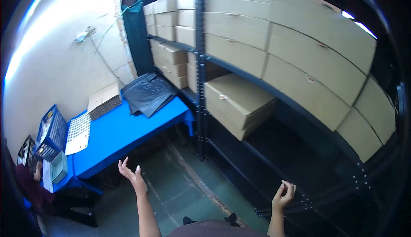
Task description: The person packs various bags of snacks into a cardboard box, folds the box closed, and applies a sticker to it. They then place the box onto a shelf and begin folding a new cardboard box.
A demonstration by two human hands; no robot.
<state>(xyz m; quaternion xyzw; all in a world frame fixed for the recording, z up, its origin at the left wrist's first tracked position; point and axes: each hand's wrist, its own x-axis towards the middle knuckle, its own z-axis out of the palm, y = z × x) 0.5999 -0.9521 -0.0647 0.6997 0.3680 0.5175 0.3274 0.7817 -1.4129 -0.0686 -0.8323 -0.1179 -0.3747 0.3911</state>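
My left hand [133, 178] is raised in the air over the floor, in front of the blue-covered table [107, 138]. Its fingers are spread and nothing is in them. On the other side, my right hand [283, 196] hovers by the dark lower shelves of the rack, its fingers loosely curled, with no object visible in it. Neither hand appears to touch anything. Ahead, a cardboard box [239, 100] juts out from a middle shelf, above and to the left of my right hand. Closed cardboard boxes [308, 61] fill the shelf above it.
A dark metal rack post [199, 65] stands mid-view. On the table lie black plastic sheets [147, 93], flat cardboard [105, 102], a label sheet [78, 133], a blue crate [51, 132] and a pale green tray [59, 168]. Another person [38, 190] is at the table's left end.
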